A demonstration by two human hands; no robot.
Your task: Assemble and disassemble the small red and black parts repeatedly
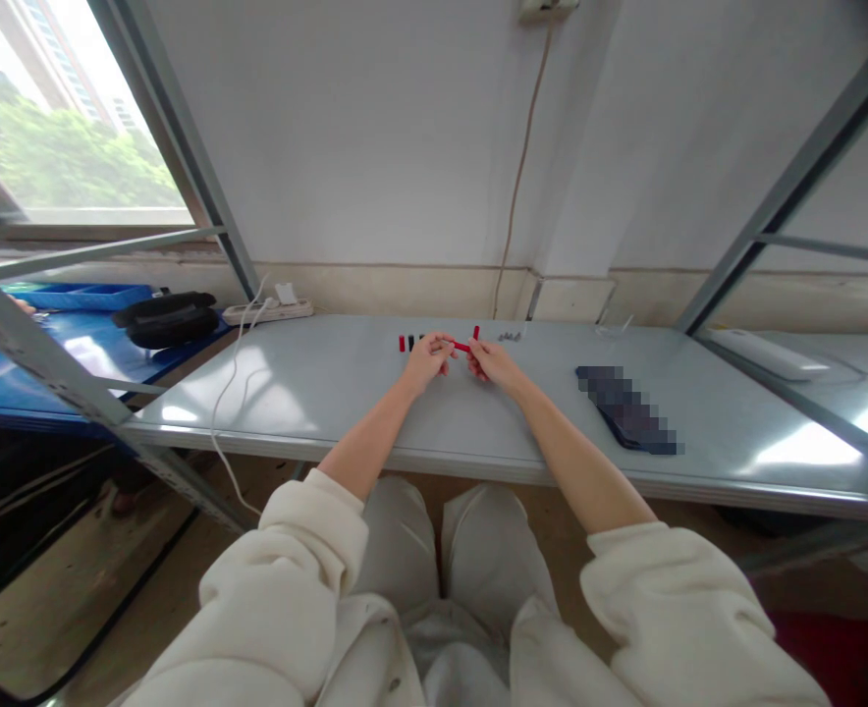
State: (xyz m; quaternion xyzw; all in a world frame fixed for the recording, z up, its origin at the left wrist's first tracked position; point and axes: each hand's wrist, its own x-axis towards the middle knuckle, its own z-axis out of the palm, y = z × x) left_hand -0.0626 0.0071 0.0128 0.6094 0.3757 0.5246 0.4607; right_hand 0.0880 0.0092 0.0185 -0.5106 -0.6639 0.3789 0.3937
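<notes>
Over the grey tabletop (449,422), my two hands meet with a slim red pen-like stick (461,346) between them. The fingertips of my left hand (429,357) are pinched at its left end, and those of my right hand (491,361) close round its right end. Just behind my right hand a short red cylinder (476,332) points upward; whether it stands on the table or is held, I cannot tell. Left of my left hand stand a small red cylinder (402,344) and a black cylinder (411,343), with more dark ones partly hidden by the hand.
Small grey metal-looking parts (509,337) lie behind my right hand. A dark, pixelated flat object (625,407) rests to the right. At the back left are a white power strip (268,311) and a hanging cable (217,422). Metal posts (205,147) flank the table.
</notes>
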